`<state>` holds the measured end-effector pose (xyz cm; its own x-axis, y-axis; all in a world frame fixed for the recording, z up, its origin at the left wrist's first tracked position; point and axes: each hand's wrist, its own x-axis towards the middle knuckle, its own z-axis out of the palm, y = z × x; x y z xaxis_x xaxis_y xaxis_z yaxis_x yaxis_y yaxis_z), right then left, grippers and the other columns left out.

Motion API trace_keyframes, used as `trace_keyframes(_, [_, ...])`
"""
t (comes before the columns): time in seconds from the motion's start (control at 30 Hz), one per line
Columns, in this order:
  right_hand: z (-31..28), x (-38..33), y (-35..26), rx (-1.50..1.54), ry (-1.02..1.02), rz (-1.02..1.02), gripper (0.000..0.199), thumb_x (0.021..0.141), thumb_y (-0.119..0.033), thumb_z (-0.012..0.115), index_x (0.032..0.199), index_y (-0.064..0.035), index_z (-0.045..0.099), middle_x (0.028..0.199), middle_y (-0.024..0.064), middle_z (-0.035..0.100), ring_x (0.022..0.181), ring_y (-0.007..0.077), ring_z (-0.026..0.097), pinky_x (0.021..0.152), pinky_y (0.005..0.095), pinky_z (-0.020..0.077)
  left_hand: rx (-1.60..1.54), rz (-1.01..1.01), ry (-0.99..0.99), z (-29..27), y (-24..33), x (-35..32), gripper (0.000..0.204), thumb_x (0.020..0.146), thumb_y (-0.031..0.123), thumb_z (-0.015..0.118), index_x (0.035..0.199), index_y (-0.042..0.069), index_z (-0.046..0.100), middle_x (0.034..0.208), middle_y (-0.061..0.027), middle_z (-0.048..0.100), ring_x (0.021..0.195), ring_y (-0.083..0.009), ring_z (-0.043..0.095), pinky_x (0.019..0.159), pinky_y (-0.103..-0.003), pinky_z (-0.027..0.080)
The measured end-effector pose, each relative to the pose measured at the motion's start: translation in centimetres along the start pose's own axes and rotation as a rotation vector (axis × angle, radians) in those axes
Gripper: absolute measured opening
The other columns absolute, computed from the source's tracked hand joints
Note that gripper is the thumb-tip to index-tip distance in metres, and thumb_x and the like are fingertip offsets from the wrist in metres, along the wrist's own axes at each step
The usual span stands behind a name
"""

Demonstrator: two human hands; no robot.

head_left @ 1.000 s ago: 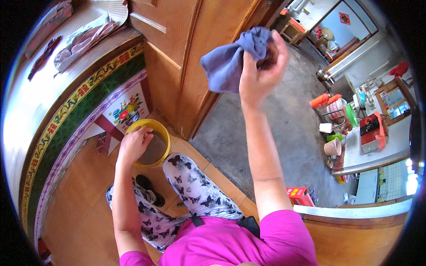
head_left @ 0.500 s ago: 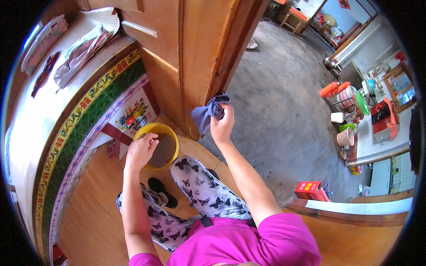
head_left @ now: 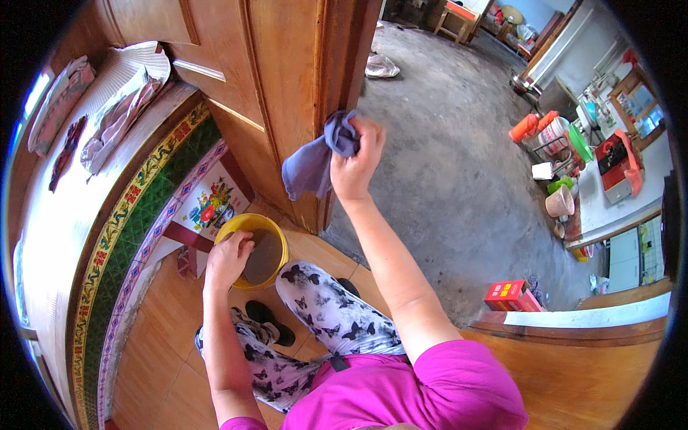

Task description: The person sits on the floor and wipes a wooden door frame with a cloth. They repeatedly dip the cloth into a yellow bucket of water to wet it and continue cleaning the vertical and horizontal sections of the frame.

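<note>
A blue-grey cloth (head_left: 309, 166) is bunched in my right hand (head_left: 356, 159), which presses it against the edge of a brown wooden door (head_left: 287, 93). The loose part of the cloth hangs to the left, over the door's face. My left hand (head_left: 228, 259) is closed on the rim of a yellow bucket (head_left: 287, 252). Murky grey-brown water (head_left: 266, 254) stands in the bucket, which rests on the tiled floor just in front of my knees.
On the left runs a raised ledge with patterned tile trim (head_left: 122, 222), folded cloths (head_left: 118, 122) lying on it. Beyond the door spreads a grey concrete floor (head_left: 444, 165). A red box (head_left: 514, 295) sits by the threshold (head_left: 588, 315). Buckets and basins (head_left: 555, 136) stand at the far right.
My right hand has slid the cloth upward along the door edge, and more of the cloth hangs open. The left hand stays at the bucket's rim. The view has shifted slightly.
</note>
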<state>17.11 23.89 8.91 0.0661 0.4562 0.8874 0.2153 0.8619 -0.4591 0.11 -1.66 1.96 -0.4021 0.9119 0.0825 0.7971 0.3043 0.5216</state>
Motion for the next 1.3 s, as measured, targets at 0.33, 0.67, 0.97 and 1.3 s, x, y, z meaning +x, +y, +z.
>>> trace_keyframes(0.33, [-2.4,-6.4,1.9,-0.088,-0.168,0.199,0.025,0.071,0.001,0.07,0.093,-0.0077,0.063,0.099,0.0139,0.06,0.088,0.0373,0.064,0.074,0.0435,0.0528,-0.019,-0.057,-0.051,-0.4,0.2,0.4,0.02,0.093,0.02,0.068,0.108,0.008,0.069,0.087,-0.0139,0.07,0.076,-0.0318,0.068,0.071,-0.042,0.054])
trace_keyframes(0.67, [-0.3,-1.9,0.6,-0.004,0.016,0.037,0.021,0.078,-0.001,0.068,0.098,-0.0051,0.064,0.101,0.0164,0.06,0.09,0.0382,0.063,0.076,0.0434,0.0531,-0.045,-0.03,-0.021,-0.3,0.3,0.0,0.021,0.092,0.02,0.069,0.109,0.007,0.07,0.09,-0.014,0.071,0.077,-0.0315,0.068,0.071,-0.042,0.054])
trace_keyframes(0.97, [-3.8,-6.7,2.2,-0.135,-0.34,0.215,0.028,0.077,-0.003,0.073,0.102,-0.0119,0.065,0.109,0.0134,0.06,0.097,0.037,0.065,0.075,0.0455,0.0558,-0.023,-0.024,-0.031,-0.1,-0.2,0.3,0.021,0.092,0.02,0.07,0.109,0.007,0.07,0.084,-0.0139,0.07,0.076,-0.031,0.068,0.069,-0.041,0.054])
trace_keyframes(1.3, [1.5,16.6,-5.1,0.056,0.252,-0.458,0.024,0.079,0.001,0.074,0.1,-0.007,0.068,0.1,0.0131,0.061,0.101,0.0329,0.056,0.09,0.0405,0.0461,-0.109,-0.044,-0.019,0.3,-1.0,0.1,0.024,0.092,0.02,0.068,0.113,0.007,0.07,0.096,-0.0151,0.072,0.082,-0.0299,0.07,0.072,-0.04,0.055])
